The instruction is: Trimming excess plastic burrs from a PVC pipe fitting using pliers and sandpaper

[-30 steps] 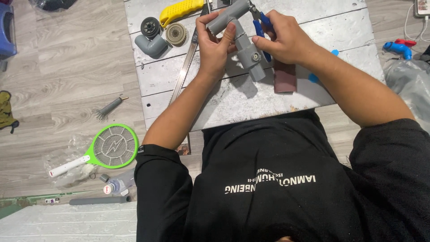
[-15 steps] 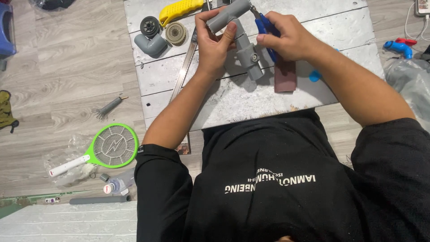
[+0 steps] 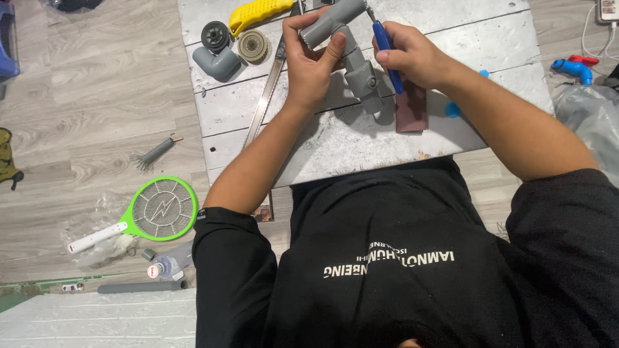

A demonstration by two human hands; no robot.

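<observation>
My left hand (image 3: 309, 64) fingers (image 3: 332, 55) clamp the grey plastic pipe assembly (image 3: 348, 51) above the far desk (image 3: 464, 45); my right hand (image 3: 412, 55) pinches a blue-handled screwdriver (image 3: 387, 45), tip touching the pipe's far end. A grey elbow fitting (image 3: 216, 62) lies left.

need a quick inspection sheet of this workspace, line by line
surface: pale grey worktop, worn, set on a wood-look floor
job's things: grey pipe assembly held up over the worktop; blue-handled tool with its tip at the pipe's upper end
clutter: yellow handle, grey elbow fitting, two round fittings, long metal strip, dark brown block
hands: left hand grips the pipe; right hand grips the tool
cables: white cable at the top right corner
surroundings: green racket-shaped swatter, small brush, blue tap, clear plastic bag
</observation>
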